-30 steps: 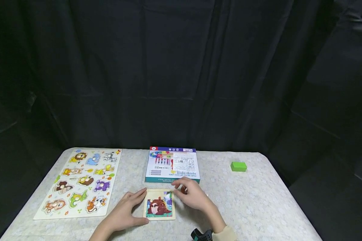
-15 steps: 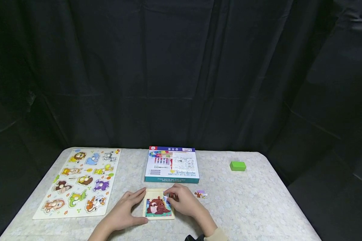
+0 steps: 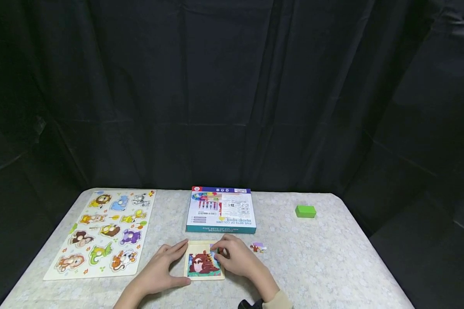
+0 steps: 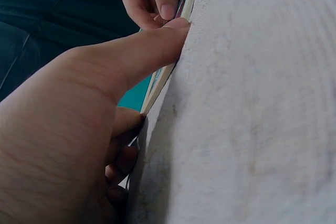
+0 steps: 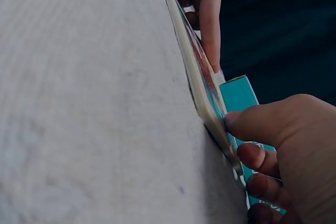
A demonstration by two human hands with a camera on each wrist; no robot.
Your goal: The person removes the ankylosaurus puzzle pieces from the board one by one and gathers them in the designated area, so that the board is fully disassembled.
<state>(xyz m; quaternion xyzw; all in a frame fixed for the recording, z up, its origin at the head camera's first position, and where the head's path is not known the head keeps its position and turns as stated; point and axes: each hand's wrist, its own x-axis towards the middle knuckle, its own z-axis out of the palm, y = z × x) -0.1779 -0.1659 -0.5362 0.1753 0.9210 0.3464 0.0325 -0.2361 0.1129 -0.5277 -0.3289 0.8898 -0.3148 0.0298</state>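
Note:
A small square jigsaw puzzle in a pale wooden tray (image 3: 205, 278) lies on the table, its picture a reddish-brown spiky animal; bare wood shows along the upper left inside. My left hand (image 3: 160, 270) holds its left side, thumb at the near corner and forefinger at the far corner. My right hand (image 3: 236, 257) has thumb and forefinger curled together on a puzzle piece (image 3: 212, 247) in the tray's upper right, mostly hidden by the fingers. In the right wrist view, the right thumb (image 5: 252, 121) touches the puzzle's surface. Loose puzzle material (image 3: 258, 247) lies right of that hand.
Just beyond the tray lies a flat bead-set box (image 3: 206, 219). A large animal peg board (image 3: 117, 262) covers the table's left side. A green block (image 3: 305, 211) sits at the back right, and a black curtain (image 3: 232, 107) hangs behind the table.
My right hand has moved left and slightly down from beside the tray's upper right corner onto the puzzle, uncovering the loose puzzle material. The left hand has stayed in place.

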